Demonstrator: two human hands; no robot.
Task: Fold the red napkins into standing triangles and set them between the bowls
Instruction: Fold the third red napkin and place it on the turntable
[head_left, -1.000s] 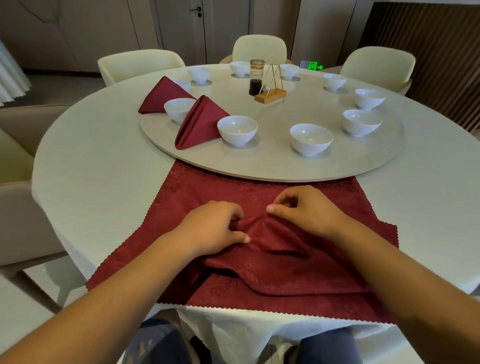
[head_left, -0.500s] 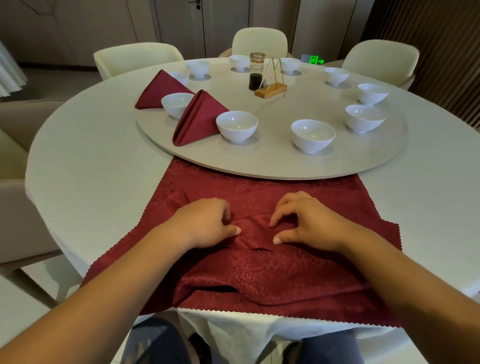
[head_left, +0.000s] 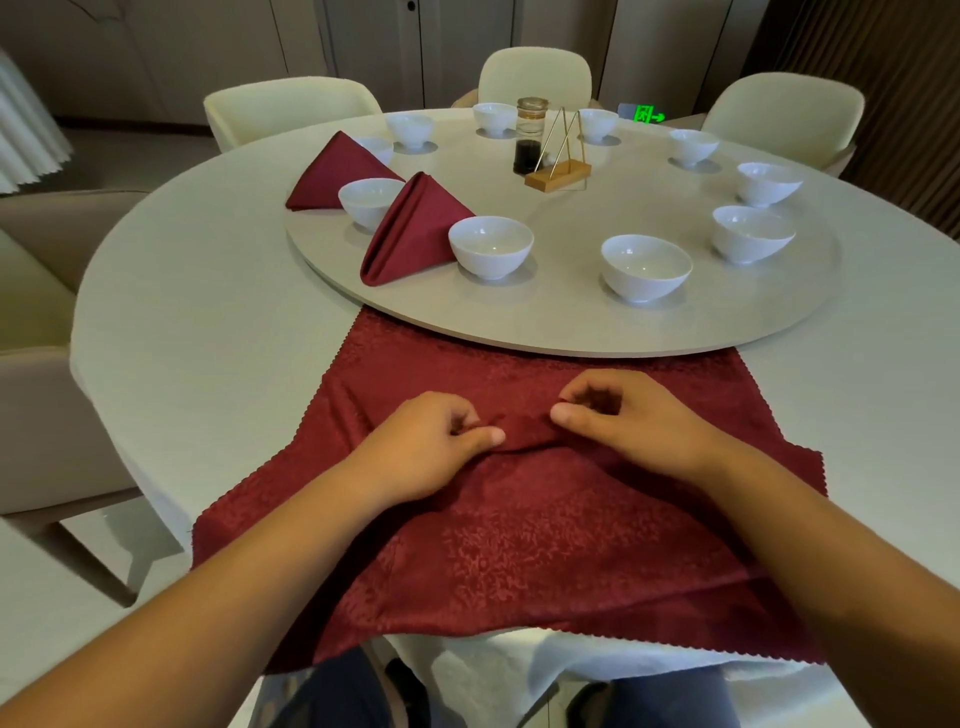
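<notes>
A large red napkin lies spread at the table's near edge, its front hanging over. My left hand and my right hand sit side by side on its middle, each pinching a raised ridge of cloth between thumb and curled fingers. Two folded red napkins stand as triangles on the round turntable: one between two white bowls, the other farther back left. More white bowls ring the turntable.
A dark sauce jar and a wooden stand with a gold wire triangle sit at the turntable's centre. Cream chairs surround the white-clothed table. A beige seat is at far left.
Both hands have shifted slightly away from me along the napkin, pulling the pinched fold with them. The fold is now a tighter ridge between the thumbs.
</notes>
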